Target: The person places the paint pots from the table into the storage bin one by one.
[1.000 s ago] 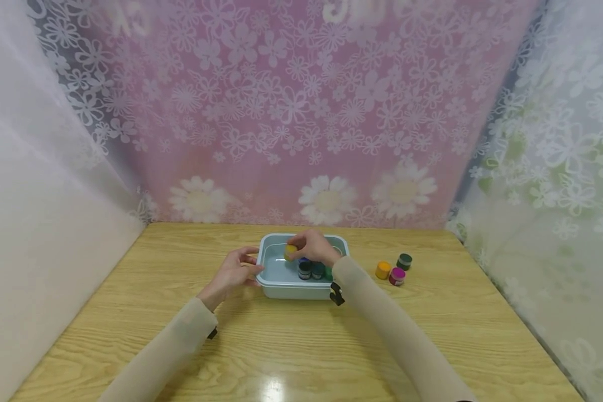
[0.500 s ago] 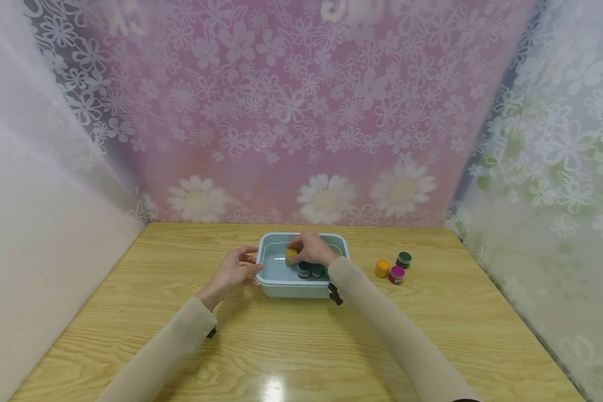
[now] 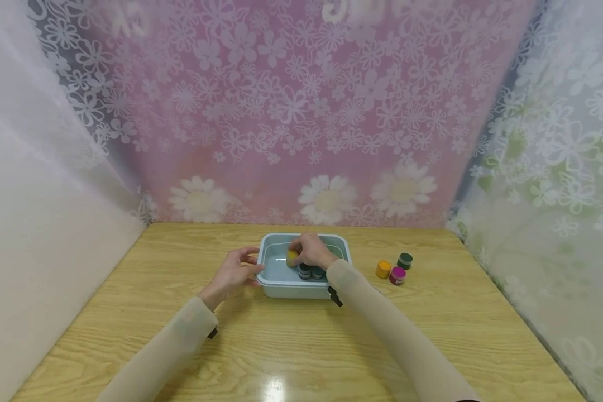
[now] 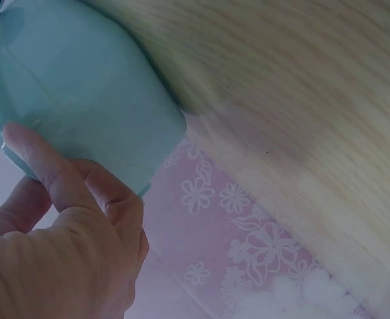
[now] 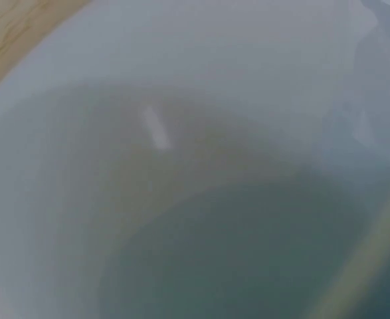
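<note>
A light blue plastic basin [image 3: 296,292] stands on the table. My left hand [image 3: 232,273] holds its left side, and in the left wrist view the fingers [image 4: 55,173] lie at its rim. My right hand [image 3: 311,249] reaches inside and pinches a small yellow paint jar [image 3: 292,258] low in the basin. Right beside that jar are two dark paint jars [image 3: 304,272], partly under the hand. Whatever lies farther right in the basin is hidden by my right hand and sleeve. The right wrist view is a blurred close-up of pale and dark green surfaces, without the hand.
Right of the basin, three paint jars stand close together on the wooden table [image 3: 281,346]: an orange jar [image 3: 383,269], a magenta jar [image 3: 397,275] and a dark green jar [image 3: 404,261]. A pink flowered curtain [image 3: 291,111] hangs behind the table's back edge.
My right hand has lowered the yellow paint jar slightly inside the basin, close to the dark jars. The left hand keeps its place at the basin's left side.
</note>
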Motion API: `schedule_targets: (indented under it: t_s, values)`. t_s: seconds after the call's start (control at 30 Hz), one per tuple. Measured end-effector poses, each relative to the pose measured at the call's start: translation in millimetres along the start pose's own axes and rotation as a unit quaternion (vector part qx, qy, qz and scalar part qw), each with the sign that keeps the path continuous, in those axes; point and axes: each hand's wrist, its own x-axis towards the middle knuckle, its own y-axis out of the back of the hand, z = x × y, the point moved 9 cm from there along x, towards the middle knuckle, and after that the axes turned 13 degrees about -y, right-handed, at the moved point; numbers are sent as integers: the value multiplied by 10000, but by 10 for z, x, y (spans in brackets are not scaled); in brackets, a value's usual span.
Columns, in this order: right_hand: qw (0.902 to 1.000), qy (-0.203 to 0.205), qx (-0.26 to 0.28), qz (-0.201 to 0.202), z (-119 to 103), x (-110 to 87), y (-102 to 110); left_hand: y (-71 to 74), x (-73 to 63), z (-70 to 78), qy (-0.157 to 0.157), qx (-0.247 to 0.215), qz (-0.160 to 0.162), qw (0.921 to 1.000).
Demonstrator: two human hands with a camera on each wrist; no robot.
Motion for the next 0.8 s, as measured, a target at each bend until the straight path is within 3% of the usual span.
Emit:
schedule_targets:
  t_s: [0.53, 0.8]
  values:
    - [9996, -74, 257, 22, 16, -45, 54, -1, -14, -1, 35, 55, 43, 10000]
    - [9948, 20, 989, -221, 70, -126, 130, 0, -19, 6, 87, 84, 70, 9999]
